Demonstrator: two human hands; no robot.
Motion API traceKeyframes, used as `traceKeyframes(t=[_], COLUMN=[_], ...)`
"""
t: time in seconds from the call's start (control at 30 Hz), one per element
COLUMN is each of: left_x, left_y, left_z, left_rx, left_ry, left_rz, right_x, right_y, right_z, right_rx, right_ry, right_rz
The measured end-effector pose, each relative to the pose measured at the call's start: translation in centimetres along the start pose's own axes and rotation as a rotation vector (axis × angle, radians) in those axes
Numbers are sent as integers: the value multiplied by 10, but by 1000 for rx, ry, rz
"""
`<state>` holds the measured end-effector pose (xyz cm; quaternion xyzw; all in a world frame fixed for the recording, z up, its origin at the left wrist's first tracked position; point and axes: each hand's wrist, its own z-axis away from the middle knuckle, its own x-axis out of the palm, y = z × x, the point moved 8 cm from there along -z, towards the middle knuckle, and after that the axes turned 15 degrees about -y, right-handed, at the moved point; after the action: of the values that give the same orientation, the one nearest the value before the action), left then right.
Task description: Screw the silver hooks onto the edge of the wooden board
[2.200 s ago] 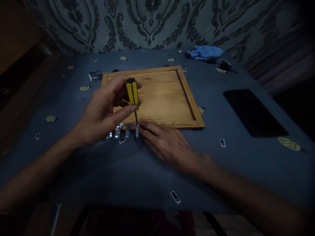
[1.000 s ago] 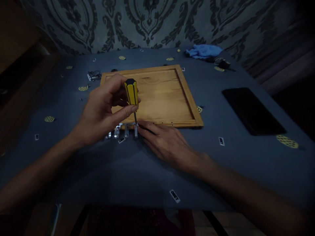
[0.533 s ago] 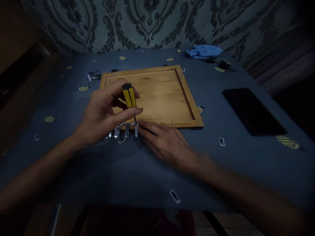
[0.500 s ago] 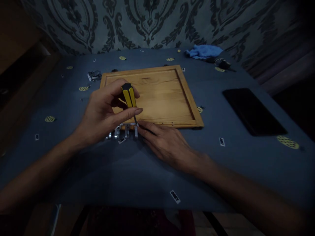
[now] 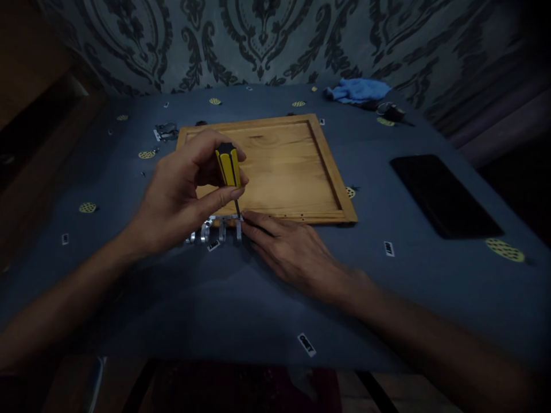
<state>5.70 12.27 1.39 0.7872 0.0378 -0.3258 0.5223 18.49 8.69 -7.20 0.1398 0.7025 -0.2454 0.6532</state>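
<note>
In my left hand (image 5: 176,186) is a yellow and black screwdriver (image 5: 229,166), fingers and thumb closed round its handle. Its shaft points down, slightly tilted, with the tip at the right end of a metal hook rail (image 5: 221,218). That rail lies along the near edge of a framed wooden board (image 5: 282,166), its silvery hooks hanging over the edge. My right hand (image 5: 297,249) rests low at the board's edge, fingers together and fingertips pressed on the rail's right end by the screwdriver tip. Any screw under the tip is too small to make out.
Several small dark holes mark the board's near edge right of my fingers. A metal hook piece (image 5: 166,132) lies behind my left hand, with a tiny screw (image 5: 143,174) nearby. To the right is a black tablet (image 5: 445,196); a blue cloth (image 5: 357,90) and keys (image 5: 391,110) sit at the back.
The screwdriver handle has turned a little in my left hand and stands slightly more upright; my left fingers have shifted round it. My right hand and the board stay put.
</note>
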Motion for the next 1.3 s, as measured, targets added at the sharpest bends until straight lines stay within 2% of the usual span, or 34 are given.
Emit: traceKeyframes(t=[0.13, 0.37, 0.73, 1.3], left_x=[0, -7, -3, -1], left_y=[1, 8, 3, -2], left_z=[0, 1, 1, -2], left_rx=[2, 15, 3, 13], left_ry=[-20, 55, 15, -29], left_rz=[-6, -17, -10, -54], right_x=[1, 4, 2, -2], right_y=[1, 3, 2, 1], right_z=[-1, 1, -1, -1], right_rx=[14, 12, 30, 6], right_ry=[-20, -32, -56, 7], right_rz=[3, -22, -35, -30])
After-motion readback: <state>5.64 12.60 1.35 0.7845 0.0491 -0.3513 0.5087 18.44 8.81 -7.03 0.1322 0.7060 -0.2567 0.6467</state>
